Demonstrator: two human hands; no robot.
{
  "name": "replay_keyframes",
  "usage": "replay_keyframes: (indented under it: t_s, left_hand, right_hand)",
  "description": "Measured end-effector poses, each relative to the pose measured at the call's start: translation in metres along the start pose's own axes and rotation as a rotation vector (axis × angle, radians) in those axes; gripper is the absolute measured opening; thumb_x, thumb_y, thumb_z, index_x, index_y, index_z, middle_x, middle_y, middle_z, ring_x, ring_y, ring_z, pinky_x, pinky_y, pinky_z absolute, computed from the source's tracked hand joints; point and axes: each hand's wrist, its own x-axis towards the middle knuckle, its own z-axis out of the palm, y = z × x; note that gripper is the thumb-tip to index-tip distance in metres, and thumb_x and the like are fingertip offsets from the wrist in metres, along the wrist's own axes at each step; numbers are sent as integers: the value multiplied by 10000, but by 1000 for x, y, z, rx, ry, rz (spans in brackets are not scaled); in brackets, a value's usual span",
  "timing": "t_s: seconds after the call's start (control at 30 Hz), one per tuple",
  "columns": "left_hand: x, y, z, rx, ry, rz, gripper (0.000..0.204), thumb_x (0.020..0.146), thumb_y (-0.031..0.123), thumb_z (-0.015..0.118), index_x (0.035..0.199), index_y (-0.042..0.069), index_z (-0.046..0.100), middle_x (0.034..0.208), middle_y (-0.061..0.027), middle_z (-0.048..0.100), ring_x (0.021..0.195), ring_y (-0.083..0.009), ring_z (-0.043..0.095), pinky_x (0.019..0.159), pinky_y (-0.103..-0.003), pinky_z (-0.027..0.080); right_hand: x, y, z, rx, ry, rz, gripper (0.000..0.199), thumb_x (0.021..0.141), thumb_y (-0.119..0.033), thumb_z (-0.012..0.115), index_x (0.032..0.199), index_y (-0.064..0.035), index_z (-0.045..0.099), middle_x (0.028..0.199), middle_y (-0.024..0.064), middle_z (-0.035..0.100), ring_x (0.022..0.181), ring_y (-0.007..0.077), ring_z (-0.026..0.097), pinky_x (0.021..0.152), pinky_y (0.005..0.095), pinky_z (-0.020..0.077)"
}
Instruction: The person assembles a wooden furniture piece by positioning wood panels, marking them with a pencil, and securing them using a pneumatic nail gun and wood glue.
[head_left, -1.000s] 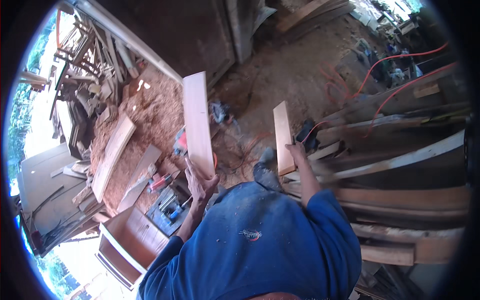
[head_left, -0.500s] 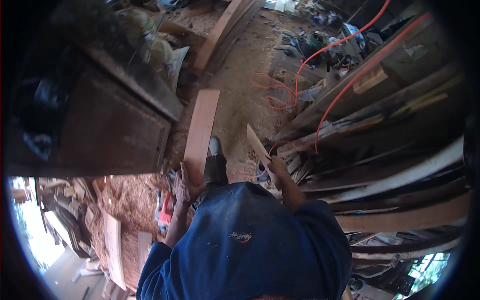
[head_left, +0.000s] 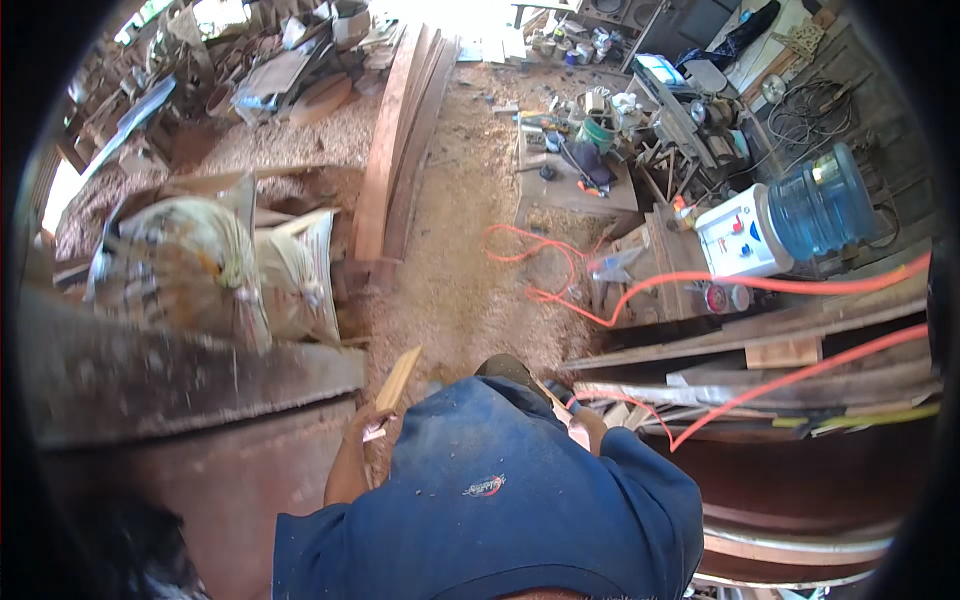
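My left hand (head_left: 374,428) is closed around a pale wooden board (head_left: 402,374), which points forward and slightly right beside my body. On the other side, my right hand (head_left: 592,427) grips a second wooden board (head_left: 552,398). Only a narrow part of that board shows, because my blue shirt (head_left: 490,440) covers the rest. Most fingers of both hands are hidden or small.
Long planks (head_left: 388,150) lie along the left of the shaving-covered floor (head_left: 460,290). Filled sacks (head_left: 185,265) stand at left. An orange hose (head_left: 780,284) crosses stacked boards at right, near a water dispenser (head_left: 742,232) with a blue bottle (head_left: 822,205).
My view has swung up toward the far workshop. Both boards now sit lower in the picture, closer to my body, and the left one appears turned edge-on.
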Motion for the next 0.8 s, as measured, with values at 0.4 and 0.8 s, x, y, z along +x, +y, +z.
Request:
replay_keyframes:
  t_s: [0.4,0.8]
  left_hand:
    - [146,275,-57,615,-116,-148,458,794,403,765,1050,24,747,889,-45,714,777,-177,651,703,-363,504]
    - [381,661,-169,770,-110,-172,555,795,509,737,1062,23,741,918,-57,721,821,-199,661,739,-378,509]
  right_hand:
    - [313,-160,-259,-28,321,16,403,772,-336,739,987,3,775,1047,270,725,1001,395,721,863,481,563]
    - [478,-355,-700,654,531,-526,412,802,-333,770,1067,-19,750,797,122,710,730,188,636,710,377,510]
